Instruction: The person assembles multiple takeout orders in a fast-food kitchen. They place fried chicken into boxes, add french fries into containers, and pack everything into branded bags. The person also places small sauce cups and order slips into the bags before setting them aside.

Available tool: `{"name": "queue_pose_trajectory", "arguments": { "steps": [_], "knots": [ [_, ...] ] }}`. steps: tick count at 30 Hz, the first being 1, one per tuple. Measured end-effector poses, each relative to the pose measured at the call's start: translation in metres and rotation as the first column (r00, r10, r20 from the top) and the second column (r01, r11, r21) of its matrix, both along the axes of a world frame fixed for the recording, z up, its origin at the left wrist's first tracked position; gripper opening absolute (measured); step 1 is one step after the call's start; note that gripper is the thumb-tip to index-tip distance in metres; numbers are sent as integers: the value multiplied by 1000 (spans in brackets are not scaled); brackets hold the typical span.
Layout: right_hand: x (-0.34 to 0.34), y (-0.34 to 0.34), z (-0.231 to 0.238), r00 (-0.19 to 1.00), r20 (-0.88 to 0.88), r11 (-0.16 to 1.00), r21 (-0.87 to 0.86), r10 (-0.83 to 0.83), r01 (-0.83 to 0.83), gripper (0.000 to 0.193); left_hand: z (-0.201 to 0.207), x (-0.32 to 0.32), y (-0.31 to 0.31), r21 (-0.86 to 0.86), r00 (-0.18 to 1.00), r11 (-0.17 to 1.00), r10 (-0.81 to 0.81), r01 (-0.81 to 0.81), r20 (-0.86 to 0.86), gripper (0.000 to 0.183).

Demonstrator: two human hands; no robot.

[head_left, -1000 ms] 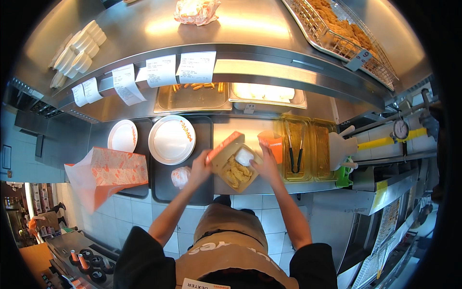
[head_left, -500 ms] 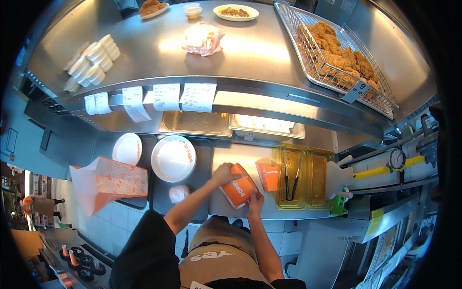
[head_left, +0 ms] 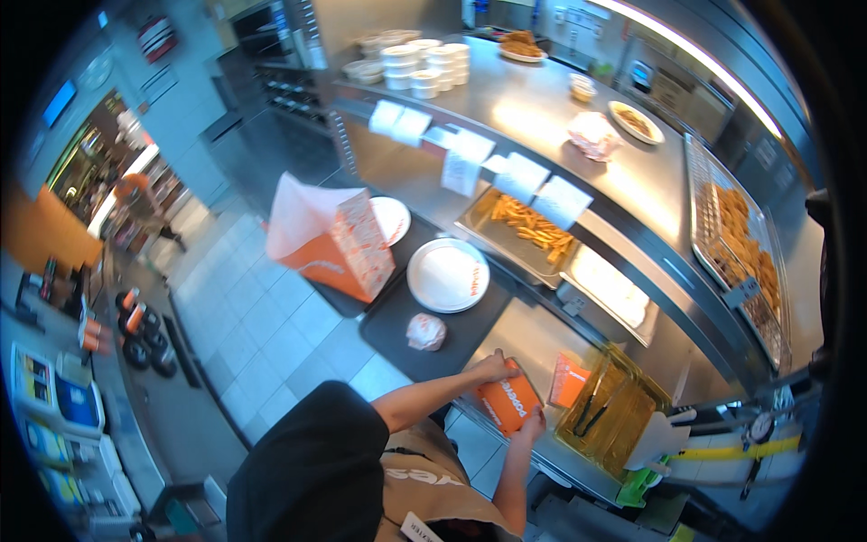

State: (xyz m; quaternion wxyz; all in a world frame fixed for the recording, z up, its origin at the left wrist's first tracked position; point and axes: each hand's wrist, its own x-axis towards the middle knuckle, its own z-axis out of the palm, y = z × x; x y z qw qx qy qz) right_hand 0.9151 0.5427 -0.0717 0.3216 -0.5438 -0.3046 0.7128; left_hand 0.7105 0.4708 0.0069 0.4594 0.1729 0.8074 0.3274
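Between my two hands is an orange cardboard box (head_left: pixel 508 397) with white lettering, held above the steel counter. My left hand (head_left: pixel 494 367) grips its far left end. At its near right corner, the fingers of my right hand (head_left: pixel 531 423) are closed on the edge. Just right of the box stands a small orange fry carton (head_left: pixel 569 380). Beyond it lies an amber see-through pan (head_left: pixel 623 417), with black-handled tongs (head_left: pixel 591 411) in it. Whatever the box holds inside cannot be seen.
Left are dark trays (head_left: pixel 390 334) with round white plates (head_left: pixel 448 275), a wrapped item (head_left: pixel 426 331) and an orange-white paper bag (head_left: pixel 330 244). Fries (head_left: pixel 533 228) fill a metal pan under the shelf. Above are stacked white cups (head_left: pixel 424 68) and a wire basket of fried chicken (head_left: pixel 739 244).
The whole view has swung left, so the counter now runs slantwise and fries show under the shelf. Both hands still hold the orange box.
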Motion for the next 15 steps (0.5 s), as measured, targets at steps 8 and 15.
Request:
{"name": "queue_pose_trajectory", "arguments": {
  "steps": [8,15],
  "knots": [
    [25,-71,177,909,-294,955,125,296,-270,46,98,7,-111,476,825,872,-182,-116,535,69],
    [-153,-173,331,684,-380,733,590,623,-339,55,283,-171,-286,666,947,730,-85,-153,310,61]
  ]
}}
